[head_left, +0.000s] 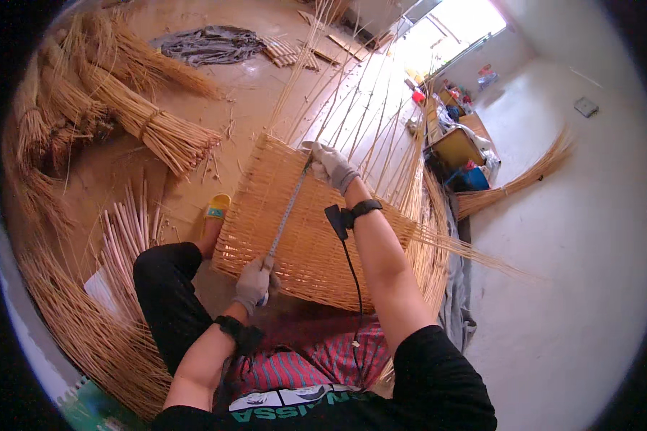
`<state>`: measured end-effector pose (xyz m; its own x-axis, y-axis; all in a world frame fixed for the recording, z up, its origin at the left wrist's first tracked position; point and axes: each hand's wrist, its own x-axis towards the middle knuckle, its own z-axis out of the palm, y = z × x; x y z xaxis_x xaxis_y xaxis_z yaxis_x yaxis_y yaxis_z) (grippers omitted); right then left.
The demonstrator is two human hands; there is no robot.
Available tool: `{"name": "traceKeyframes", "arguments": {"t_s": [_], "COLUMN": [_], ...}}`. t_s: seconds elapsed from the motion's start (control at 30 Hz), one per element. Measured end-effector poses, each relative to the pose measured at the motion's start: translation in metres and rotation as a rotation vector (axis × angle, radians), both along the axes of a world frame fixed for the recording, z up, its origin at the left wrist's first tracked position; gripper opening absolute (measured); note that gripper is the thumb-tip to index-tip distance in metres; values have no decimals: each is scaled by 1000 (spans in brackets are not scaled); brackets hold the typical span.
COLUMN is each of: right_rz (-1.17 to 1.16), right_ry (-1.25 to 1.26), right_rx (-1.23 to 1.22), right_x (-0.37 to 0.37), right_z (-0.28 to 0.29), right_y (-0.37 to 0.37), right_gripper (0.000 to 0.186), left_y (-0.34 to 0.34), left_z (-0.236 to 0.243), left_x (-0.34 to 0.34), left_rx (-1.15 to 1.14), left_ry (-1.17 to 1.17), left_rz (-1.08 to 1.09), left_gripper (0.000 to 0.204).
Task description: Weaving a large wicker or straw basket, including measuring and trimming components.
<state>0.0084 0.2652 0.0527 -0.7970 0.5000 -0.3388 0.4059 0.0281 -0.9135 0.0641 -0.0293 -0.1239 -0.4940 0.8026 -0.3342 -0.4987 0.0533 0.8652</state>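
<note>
The step in hand looks like measuring: a tape measure (pixel 287 210) is drawn out across a woven wicker panel (pixel 323 241), which lies tilted over the seated person's lap, near the striped cloth (pixel 302 352). The gloved left hand (pixel 254 282) is closed around the tape's lower end at the panel's near edge; the gloved right hand (pixel 331 165) pinches its upper end at the far edge, though the fingertips are partly hidden. Long unwoven stakes (pixel 415 183) fan out beyond that edge. The next move would seem to call for keeping the tape taut and straight while the span is read; a slack tape could give a false figure.

As for containers, a yellowish box (pixel 458 149) stands by the wall with a blue item (pixel 473 179) beside it; their contents are too small to make out. A tied rod bundle (pixel 151 128) lies loose on the floor (pixel 248 93), held by its binding alone.
</note>
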Motion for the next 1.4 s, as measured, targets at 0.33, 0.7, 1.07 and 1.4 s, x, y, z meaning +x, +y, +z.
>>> {"name": "traceKeyframes", "arguments": {"t_s": [0.33, 0.7, 1.07, 1.4], "right_rz": [65, 29, -104, -96], "right_ry": [-33, -99, -203, -100], "right_rx": [139, 503, 543, 383], "right_x": [4, -4, -16, -14], "right_z": [-3, -33, -4, -25], "right_y": [5, 47, -6, 20], "right_gripper": [42, 47, 38, 36], "left_y": [9, -49, -45, -36], "left_z": [7, 3, -31, -63], "left_x": [0, 27, 21, 27], "left_rx": [-79, -152, -250, -186], "left_ry": [-98, -303, -113, -100], "left_rz": [-25, -82, -17, -44], "left_gripper": [32, 28, 28, 28]}}
